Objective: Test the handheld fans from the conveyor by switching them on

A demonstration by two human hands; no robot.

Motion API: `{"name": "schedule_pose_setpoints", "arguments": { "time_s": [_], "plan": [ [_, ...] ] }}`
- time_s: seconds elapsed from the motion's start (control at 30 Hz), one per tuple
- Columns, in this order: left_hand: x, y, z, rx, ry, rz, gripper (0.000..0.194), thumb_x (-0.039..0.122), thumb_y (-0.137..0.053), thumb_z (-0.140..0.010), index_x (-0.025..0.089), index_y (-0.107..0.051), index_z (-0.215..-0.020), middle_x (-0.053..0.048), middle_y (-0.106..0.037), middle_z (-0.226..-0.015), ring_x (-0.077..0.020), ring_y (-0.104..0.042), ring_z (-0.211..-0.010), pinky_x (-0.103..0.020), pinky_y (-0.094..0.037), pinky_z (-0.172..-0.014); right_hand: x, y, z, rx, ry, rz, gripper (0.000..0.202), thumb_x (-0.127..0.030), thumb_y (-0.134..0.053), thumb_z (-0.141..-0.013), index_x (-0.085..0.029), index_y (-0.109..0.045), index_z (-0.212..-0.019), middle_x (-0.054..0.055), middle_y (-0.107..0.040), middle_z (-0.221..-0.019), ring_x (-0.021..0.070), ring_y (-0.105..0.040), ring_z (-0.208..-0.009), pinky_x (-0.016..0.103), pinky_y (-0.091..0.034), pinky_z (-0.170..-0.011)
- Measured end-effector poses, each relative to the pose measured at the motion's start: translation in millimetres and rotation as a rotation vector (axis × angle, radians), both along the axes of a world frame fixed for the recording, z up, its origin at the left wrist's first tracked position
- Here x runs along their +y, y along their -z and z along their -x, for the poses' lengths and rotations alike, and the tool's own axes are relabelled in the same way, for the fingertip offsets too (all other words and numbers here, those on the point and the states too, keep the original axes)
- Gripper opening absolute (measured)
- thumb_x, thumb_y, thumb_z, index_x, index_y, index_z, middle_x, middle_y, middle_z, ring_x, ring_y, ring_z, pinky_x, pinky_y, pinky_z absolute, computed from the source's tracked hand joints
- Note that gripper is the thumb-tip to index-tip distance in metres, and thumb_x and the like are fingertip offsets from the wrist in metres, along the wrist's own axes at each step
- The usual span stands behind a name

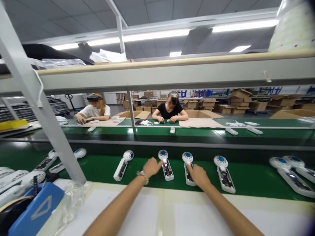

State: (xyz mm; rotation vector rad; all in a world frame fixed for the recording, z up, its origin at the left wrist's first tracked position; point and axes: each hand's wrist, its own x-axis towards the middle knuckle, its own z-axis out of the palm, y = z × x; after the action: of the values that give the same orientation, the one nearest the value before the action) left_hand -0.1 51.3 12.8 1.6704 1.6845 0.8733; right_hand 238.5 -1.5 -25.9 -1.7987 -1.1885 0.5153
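Several white devices with round blue-centred heads and open bodies lie on the green belt. My left hand (152, 167), a bracelet at its wrist, reaches to the neck of one device (167, 170); a finger touches or nearly touches its left edge. The other fingers are curled, and whether they hold anything is hidden. To the right, my right hand (199, 174) has a fingertip at the upper body of another device (187, 157), partly covering it. More devices lie at the left (121, 168) and at the right (225, 179) of my hands.
A grey post (52, 131) rises at the left, near a blue bin (40, 209) and piled white parts. A shelf beam (172, 73) crosses above. Two people sit across the line by cardboard boxes and small white parts. The pale worktable (163, 209) lies under my forearms.
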Motion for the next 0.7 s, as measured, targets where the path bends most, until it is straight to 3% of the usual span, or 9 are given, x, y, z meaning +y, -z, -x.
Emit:
{"name": "schedule_pose_setpoints", "arguments": {
  "time_s": [0.1,0.17,0.23,0.33,0.5,0.57,0.7],
  "plan": [
    [2,12.7,-43,-0.091,0.02,0.067,0.017,0.031,-0.06,-0.075,0.014,-0.055,-0.075,-0.005,-0.057,-0.083,-0.0197,-0.056,-0.084,-0.033,-0.041,-0.073,13,-2.1,36,0.174,-0.057,0.07,0.026,-0.033,-0.068,-0.054,-0.023,-0.045,-0.049,0.014,-0.063,-0.064,0.0406,-0.059,-0.087,0.05,-0.041,-0.074],
    [1,14.9,-50,-0.177,0.062,0.119,0.014,0.028,-0.058,-0.077,0.015,-0.055,-0.081,-0.001,-0.056,-0.084,-0.0161,-0.056,-0.08,-0.031,-0.044,-0.071,9,-3.8,51,0.339,-0.13,0.1,0.025,-0.032,-0.067,-0.055,-0.023,-0.045,-0.048,0.009,-0.061,-0.055,0.0363,-0.063,-0.075,0.046,-0.045,-0.065],
    [-5,14.3,-43,-0.297,0.134,0.176,0.016,0.025,-0.065,-0.071,0.015,-0.053,-0.077,0.001,-0.055,-0.073,-0.0161,-0.056,-0.071,-0.029,-0.046,-0.064,-3,-2.6,61,0.527,-0.219,0.106,0.021,-0.034,-0.065,-0.061,-0.022,-0.048,-0.054,0.006,-0.06,-0.05,0.0303,-0.065,-0.063,0.041,-0.048,-0.057],
    [-29,15.9,-21,-0.516,0.237,0.217,0.037,0.021,-0.072,-0.059,0.019,-0.044,-0.084,0.005,-0.051,-0.067,-0.0154,-0.057,-0.062,-0.029,-0.047,-0.059,-28,5.1,77,0.768,-0.294,0.06,0.021,-0.038,-0.064,-0.066,-0.022,-0.05,-0.066,0.001,-0.06,-0.051,0.0237,-0.065,-0.054,0.036,-0.05,-0.053],
    [-76,33.0,5,-0.842,0.367,0.303,0.046,0.035,-0.066,-0.067,0.024,-0.035,-0.099,0.002,-0.054,-0.078,-0.0154,-0.06,-0.065,-0.034,-0.049,-0.064,-55,15.0,96,1.017,-0.377,-0.061,0.03,-0.035,-0.065,-0.066,-0.022,-0.053,-0.091,0.001,-0.067,-0.072,0.0218,-0.066,-0.064,0.036,-0.051,-0.062],
    [-87,38.4,9,-0.94,0.41,0.316,0.047,0.025,-0.066,-0.065,0.023,-0.037,-0.102,0.0,-0.056,-0.084,-0.0154,-0.061,-0.072,-0.032,-0.048,-0.07,-60,13.2,98,1.082,-0.422,-0.084,0.035,-0.027,-0.065,-0.064,-0.022,-0.054,-0.097,0.0,-0.067,-0.07,0.0217,-0.066,-0.068,0.035,-0.05,-0.066],
    [-92,40.4,13,-0.933,0.457,0.327,0.042,0.009,-0.058,-0.06,0.02,-0.043,-0.097,-0.002,-0.059,-0.089,-0.0149,-0.059,-0.077,-0.029,-0.046,-0.072,-70,5.2,94,1.149,-0.498,-0.088,0.04,-0.014,-0.064,-0.061,-0.02,-0.057,-0.1,-0.001,-0.067,-0.071,0.0203,-0.064,-0.069,0.033,-0.048,-0.068]
  ]
}}
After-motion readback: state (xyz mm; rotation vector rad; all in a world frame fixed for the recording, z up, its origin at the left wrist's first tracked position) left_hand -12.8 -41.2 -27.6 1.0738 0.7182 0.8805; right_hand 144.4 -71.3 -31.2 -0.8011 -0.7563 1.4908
